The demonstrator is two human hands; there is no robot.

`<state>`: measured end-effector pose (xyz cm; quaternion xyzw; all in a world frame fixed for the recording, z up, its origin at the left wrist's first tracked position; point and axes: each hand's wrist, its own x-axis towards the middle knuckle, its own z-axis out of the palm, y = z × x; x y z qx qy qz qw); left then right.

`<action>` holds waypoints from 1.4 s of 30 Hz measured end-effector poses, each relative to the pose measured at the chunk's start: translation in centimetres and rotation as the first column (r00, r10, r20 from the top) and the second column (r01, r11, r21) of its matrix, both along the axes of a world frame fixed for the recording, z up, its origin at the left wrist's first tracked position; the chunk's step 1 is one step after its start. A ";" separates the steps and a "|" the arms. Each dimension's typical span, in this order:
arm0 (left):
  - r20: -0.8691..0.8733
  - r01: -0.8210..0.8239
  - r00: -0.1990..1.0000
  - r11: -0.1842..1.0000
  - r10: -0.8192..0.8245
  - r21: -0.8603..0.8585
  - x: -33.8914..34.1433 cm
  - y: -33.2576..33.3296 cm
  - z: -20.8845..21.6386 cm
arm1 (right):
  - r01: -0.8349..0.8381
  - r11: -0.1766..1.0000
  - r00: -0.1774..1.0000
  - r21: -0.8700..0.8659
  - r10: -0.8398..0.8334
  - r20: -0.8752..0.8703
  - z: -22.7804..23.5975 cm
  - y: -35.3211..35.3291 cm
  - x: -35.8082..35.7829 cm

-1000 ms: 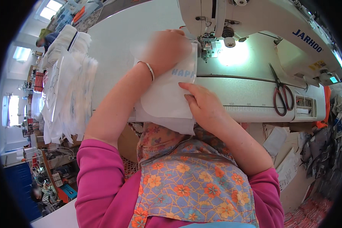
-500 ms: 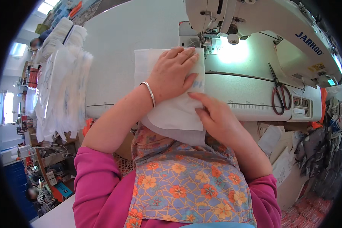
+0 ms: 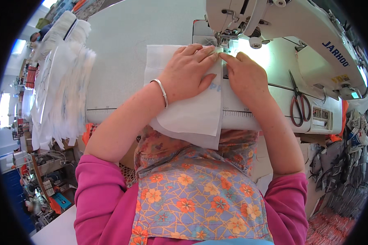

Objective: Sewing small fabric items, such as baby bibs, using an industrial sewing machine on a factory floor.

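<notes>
A white piece of cloth [image 3: 188, 116] lies on the sewing machine table, with a greyish layer [image 3: 202, 141] showing beneath it along the bottom and right edges. My left hand [image 3: 190, 71] rests flat on the cloth with fingers spread forward, its fingertips close to the presser foot [image 3: 221, 40]. At the cloth's top right corner, my right hand [image 3: 247, 77] has its index fingertip on the edge and the other fingers bent in, seemingly pinching it. The thumb of that hand is mostly hidden. The cloth's far edge sits just in front of the foot.
The machine's white head [image 3: 290, 30] overhangs at the far right, its lamp lighting the needle area. Dark-handled scissors [image 3: 300, 104] lie on the table to the right. Stacked white cloth pieces [image 3: 63, 87] hang at the left. Grey cloth pieces [image 3: 339, 157] are heaped at the right.
My right hand has moved up and forward from the cloth's lower right edge to its corner by the presser foot. The left hand stays on the cloth, which has shifted slightly.
</notes>
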<state>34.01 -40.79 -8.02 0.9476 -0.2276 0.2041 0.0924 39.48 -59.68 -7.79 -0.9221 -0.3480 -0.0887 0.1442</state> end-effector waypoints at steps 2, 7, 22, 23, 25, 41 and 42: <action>-0.016 -0.001 1.000 1.000 0.001 -0.007 0.3 0.1 0.0 | 0.020 1.000 0.999 -0.005 -0.020 0.026 -0.2 0.2 0.1; 0.001 -0.001 1.000 1.000 0.001 -0.014 0.9 0.1 -0.2 | 0.020 0.999 0.998 0.037 -0.022 0.057 -0.6 0.2 0.3; 0.017 -0.018 1.000 1.000 0.018 -0.004 0.8 0.0 -0.3 | -0.205 0.962 0.971 0.179 0.177 0.161 -0.6 -0.5 -0.3; 0.007 -0.017 1.000 1.000 0.017 0.009 0.7 -0.1 -0.3 | -0.193 0.965 0.976 0.178 0.170 0.137 -0.6 -0.5 -0.4; 0.018 -0.010 1.000 1.000 0.010 -0.001 0.7 -0.1 -0.2 | -0.211 0.961 0.970 0.178 0.184 0.157 -0.6 -0.6 -0.5; 0.014 -0.005 1.000 1.000 0.004 0.025 0.3 -0.3 -0.1 | -0.213 0.964 0.967 0.157 0.185 0.176 -0.7 -0.5 -0.5; 0.018 -0.007 1.000 1.000 0.006 0.021 0.3 -0.3 -0.2 | -0.222 0.962 0.964 0.161 0.192 0.182 -0.8 -0.5 -0.5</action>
